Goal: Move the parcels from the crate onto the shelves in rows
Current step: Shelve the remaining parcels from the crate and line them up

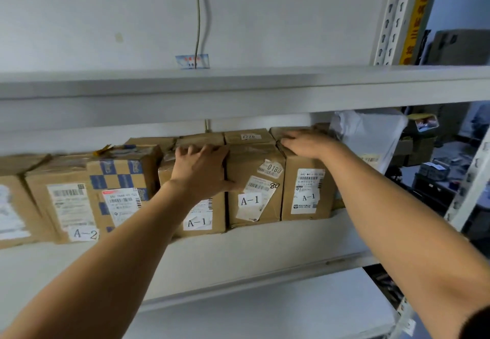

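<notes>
Your left hand [201, 168] curls over the top front edge of an A-1 carton [197, 214] on the middle shelf [265, 243]. Your right hand [305, 143] lies flat, fingers straight, on top of the right-end A-1 carton [305, 192], gripping nothing. Parcels stand in a touching row; crate not in view. Risk: shove unevenly and the centre A-1 carton [254, 184] could skew out of line. The white poly bag [371, 131] just beside the end carton may get crushed or nudged sideways.
</notes>
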Action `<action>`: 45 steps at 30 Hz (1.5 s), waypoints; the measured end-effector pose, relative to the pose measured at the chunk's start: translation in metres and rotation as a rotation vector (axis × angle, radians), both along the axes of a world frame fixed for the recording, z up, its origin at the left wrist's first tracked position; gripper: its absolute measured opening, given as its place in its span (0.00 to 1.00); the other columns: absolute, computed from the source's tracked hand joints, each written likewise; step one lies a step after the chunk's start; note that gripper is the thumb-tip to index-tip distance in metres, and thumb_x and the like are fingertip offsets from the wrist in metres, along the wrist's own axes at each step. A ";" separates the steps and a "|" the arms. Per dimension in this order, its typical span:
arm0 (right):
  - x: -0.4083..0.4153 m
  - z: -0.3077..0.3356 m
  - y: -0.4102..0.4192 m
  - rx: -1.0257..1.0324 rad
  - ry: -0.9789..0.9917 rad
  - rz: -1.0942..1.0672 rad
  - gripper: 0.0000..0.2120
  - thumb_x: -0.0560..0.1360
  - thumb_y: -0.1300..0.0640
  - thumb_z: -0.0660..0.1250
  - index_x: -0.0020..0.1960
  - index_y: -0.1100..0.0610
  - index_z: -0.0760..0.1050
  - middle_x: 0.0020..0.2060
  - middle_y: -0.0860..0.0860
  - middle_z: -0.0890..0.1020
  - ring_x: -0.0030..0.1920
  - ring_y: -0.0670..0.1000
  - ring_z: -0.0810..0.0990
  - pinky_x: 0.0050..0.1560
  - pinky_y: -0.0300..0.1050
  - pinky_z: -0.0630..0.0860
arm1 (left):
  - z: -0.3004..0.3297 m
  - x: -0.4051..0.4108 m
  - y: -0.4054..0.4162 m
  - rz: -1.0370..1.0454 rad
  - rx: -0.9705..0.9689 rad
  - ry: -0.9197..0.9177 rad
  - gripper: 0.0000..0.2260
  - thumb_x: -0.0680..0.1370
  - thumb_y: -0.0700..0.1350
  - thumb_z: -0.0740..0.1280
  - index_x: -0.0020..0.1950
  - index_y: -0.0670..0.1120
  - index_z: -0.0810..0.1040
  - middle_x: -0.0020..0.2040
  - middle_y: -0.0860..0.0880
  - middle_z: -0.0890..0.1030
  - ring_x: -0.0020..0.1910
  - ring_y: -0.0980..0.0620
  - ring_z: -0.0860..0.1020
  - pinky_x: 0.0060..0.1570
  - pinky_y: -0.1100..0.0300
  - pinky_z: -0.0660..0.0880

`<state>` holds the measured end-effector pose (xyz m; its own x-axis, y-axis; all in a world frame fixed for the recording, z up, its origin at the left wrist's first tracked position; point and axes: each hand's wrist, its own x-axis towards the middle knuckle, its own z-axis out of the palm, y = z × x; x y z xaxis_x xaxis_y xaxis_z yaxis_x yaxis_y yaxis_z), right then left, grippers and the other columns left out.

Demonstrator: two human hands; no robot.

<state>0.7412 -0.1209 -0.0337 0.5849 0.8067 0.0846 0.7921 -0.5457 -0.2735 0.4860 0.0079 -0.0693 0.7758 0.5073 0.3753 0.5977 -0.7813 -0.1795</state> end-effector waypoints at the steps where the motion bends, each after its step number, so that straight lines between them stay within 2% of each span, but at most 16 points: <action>1: -0.002 0.001 0.000 -0.037 0.001 0.005 0.28 0.86 0.36 0.50 0.84 0.41 0.59 0.84 0.50 0.60 0.83 0.58 0.60 0.80 0.58 0.58 | -0.002 -0.002 0.000 0.012 0.010 -0.005 0.47 0.65 0.84 0.58 0.78 0.60 0.64 0.74 0.50 0.75 0.70 0.40 0.75 0.70 0.38 0.69; 3: -0.007 0.002 -0.001 -0.072 -0.024 0.026 0.27 0.87 0.38 0.51 0.84 0.43 0.60 0.84 0.51 0.61 0.82 0.57 0.61 0.79 0.56 0.59 | -0.007 -0.003 0.000 0.030 0.025 -0.003 0.49 0.66 0.84 0.55 0.81 0.59 0.61 0.74 0.50 0.75 0.71 0.39 0.74 0.70 0.39 0.69; 5: -0.007 0.003 -0.003 -0.067 -0.036 0.046 0.26 0.87 0.39 0.52 0.83 0.43 0.63 0.83 0.51 0.63 0.82 0.57 0.62 0.78 0.55 0.61 | -0.008 -0.003 -0.002 0.030 0.035 -0.002 0.48 0.68 0.83 0.56 0.82 0.58 0.60 0.75 0.50 0.74 0.71 0.40 0.74 0.70 0.40 0.69; 9: 0.007 0.000 -0.002 -0.055 -0.012 0.075 0.26 0.85 0.35 0.54 0.81 0.39 0.65 0.82 0.48 0.65 0.81 0.56 0.64 0.77 0.55 0.63 | -0.006 -0.004 -0.003 0.016 0.029 -0.008 0.47 0.69 0.82 0.56 0.82 0.59 0.59 0.75 0.52 0.75 0.71 0.40 0.74 0.70 0.41 0.69; 14: 0.014 -0.006 0.002 -0.011 -0.021 0.093 0.26 0.84 0.35 0.56 0.80 0.39 0.67 0.81 0.49 0.68 0.78 0.56 0.68 0.75 0.54 0.67 | -0.008 -0.005 -0.003 0.009 0.055 -0.017 0.46 0.71 0.80 0.58 0.83 0.59 0.57 0.75 0.52 0.75 0.71 0.41 0.74 0.68 0.42 0.69; 17: 0.008 -0.009 0.001 0.064 -0.052 0.086 0.26 0.84 0.33 0.56 0.79 0.41 0.69 0.78 0.50 0.72 0.75 0.56 0.72 0.71 0.53 0.71 | -0.007 -0.008 -0.004 0.005 0.037 -0.028 0.44 0.72 0.78 0.62 0.83 0.58 0.58 0.75 0.52 0.74 0.72 0.41 0.73 0.70 0.41 0.68; 20: -0.006 -0.009 -0.019 0.238 -0.211 0.056 0.28 0.83 0.31 0.53 0.73 0.45 0.75 0.69 0.52 0.81 0.67 0.56 0.78 0.65 0.55 0.77 | -0.009 -0.020 -0.008 -0.033 0.026 -0.089 0.44 0.72 0.73 0.69 0.82 0.55 0.60 0.76 0.50 0.74 0.75 0.42 0.70 0.75 0.41 0.64; 22: -0.020 -0.015 -0.040 0.316 -0.230 0.074 0.29 0.83 0.31 0.54 0.72 0.46 0.77 0.69 0.51 0.81 0.69 0.56 0.77 0.66 0.54 0.75 | -0.016 -0.034 -0.008 -0.051 0.067 -0.105 0.42 0.72 0.66 0.75 0.81 0.53 0.63 0.76 0.49 0.74 0.76 0.43 0.69 0.77 0.43 0.62; 25: -0.036 -0.035 -0.064 0.257 -0.141 0.113 0.31 0.78 0.33 0.68 0.78 0.38 0.68 0.77 0.47 0.71 0.79 0.59 0.66 0.76 0.58 0.64 | -0.028 -0.049 -0.004 -0.069 0.116 -0.119 0.35 0.74 0.52 0.78 0.77 0.52 0.67 0.71 0.49 0.76 0.71 0.42 0.73 0.72 0.46 0.67; 27: -0.034 -0.052 -0.067 0.269 -0.184 0.120 0.32 0.75 0.38 0.75 0.76 0.35 0.68 0.78 0.46 0.70 0.80 0.59 0.64 0.78 0.60 0.58 | -0.029 -0.051 -0.001 -0.084 0.092 -0.131 0.32 0.76 0.49 0.76 0.77 0.51 0.68 0.71 0.49 0.77 0.69 0.41 0.73 0.69 0.45 0.69; 31: -0.034 -0.062 -0.063 0.352 -0.208 0.092 0.32 0.73 0.40 0.75 0.76 0.40 0.73 0.77 0.45 0.73 0.79 0.56 0.66 0.80 0.62 0.53 | -0.028 -0.052 -0.005 -0.091 0.052 -0.176 0.30 0.79 0.47 0.73 0.80 0.52 0.66 0.74 0.48 0.75 0.72 0.41 0.71 0.73 0.44 0.65; 35: -0.055 -0.053 -0.061 0.266 -0.254 0.066 0.37 0.75 0.41 0.75 0.80 0.43 0.67 0.81 0.48 0.67 0.82 0.56 0.60 0.81 0.62 0.49 | -0.026 -0.065 -0.006 -0.141 0.064 -0.184 0.36 0.78 0.50 0.75 0.82 0.52 0.62 0.78 0.48 0.70 0.78 0.42 0.65 0.80 0.44 0.58; 38: -0.097 -0.049 -0.051 0.358 -0.256 0.088 0.39 0.76 0.40 0.75 0.82 0.45 0.64 0.82 0.47 0.64 0.82 0.56 0.59 0.82 0.62 0.52 | -0.026 -0.093 -0.006 -0.147 0.173 -0.252 0.36 0.78 0.52 0.73 0.82 0.49 0.62 0.82 0.44 0.64 0.82 0.40 0.60 0.81 0.39 0.55; 42: -0.159 -0.050 -0.016 0.418 -0.277 0.218 0.34 0.79 0.40 0.70 0.82 0.46 0.64 0.82 0.45 0.64 0.82 0.54 0.59 0.82 0.57 0.51 | -0.023 -0.144 0.014 0.007 0.242 -0.366 0.37 0.79 0.51 0.72 0.84 0.47 0.59 0.84 0.40 0.59 0.82 0.34 0.57 0.80 0.33 0.53; 44: -0.180 -0.052 0.008 0.409 -0.260 0.260 0.32 0.80 0.41 0.70 0.81 0.46 0.65 0.81 0.45 0.66 0.81 0.54 0.62 0.82 0.57 0.55 | -0.019 -0.159 0.034 0.105 0.182 -0.349 0.39 0.78 0.52 0.72 0.84 0.49 0.57 0.84 0.40 0.57 0.82 0.33 0.54 0.79 0.31 0.49; 45: -0.187 -0.055 0.017 0.406 -0.256 0.288 0.31 0.80 0.42 0.70 0.81 0.46 0.67 0.80 0.45 0.68 0.80 0.54 0.64 0.82 0.57 0.58 | -0.018 -0.164 0.041 0.145 0.140 -0.314 0.39 0.77 0.52 0.73 0.84 0.49 0.58 0.83 0.40 0.59 0.81 0.31 0.55 0.77 0.29 0.51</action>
